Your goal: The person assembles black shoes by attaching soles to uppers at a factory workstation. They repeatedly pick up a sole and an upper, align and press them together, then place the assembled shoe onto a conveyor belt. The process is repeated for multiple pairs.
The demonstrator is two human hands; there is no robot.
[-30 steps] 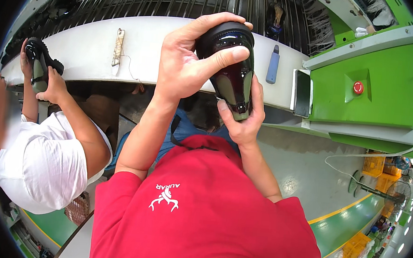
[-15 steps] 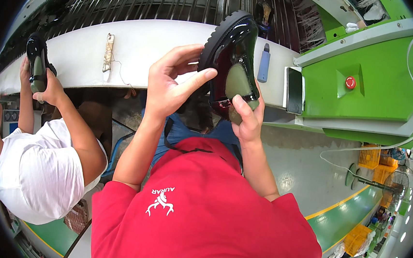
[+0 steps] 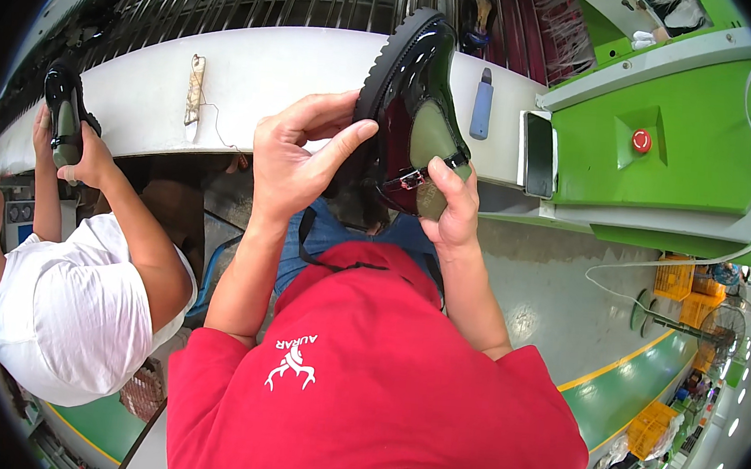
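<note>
"One shoe [image 3: 414, 96], glossy black, olive side panel, buckled strap. Location?"

"Raised above the front edge of the white bench [image 3: 305, 66], between both hands."

"Right hand [image 3: 457, 213]?"

"Closed on the shoe: thumb at the strap, other fingers mostly hidden behind."

"Left hand [image 3: 298, 160]?"

"Thumb and fingers parted, tips at the sole's edge; whether gripping, cannot tell."

"Surroundings?"

"Blue dark-tipped tool [image 3: 481, 109], then phone [image 3: 539, 155], right; wrapped-handle tool [image 3: 195, 92], left; green machine [image 3: 680, 175], far right."

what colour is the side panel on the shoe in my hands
The side panel is olive green, clearest in head view.
</note>
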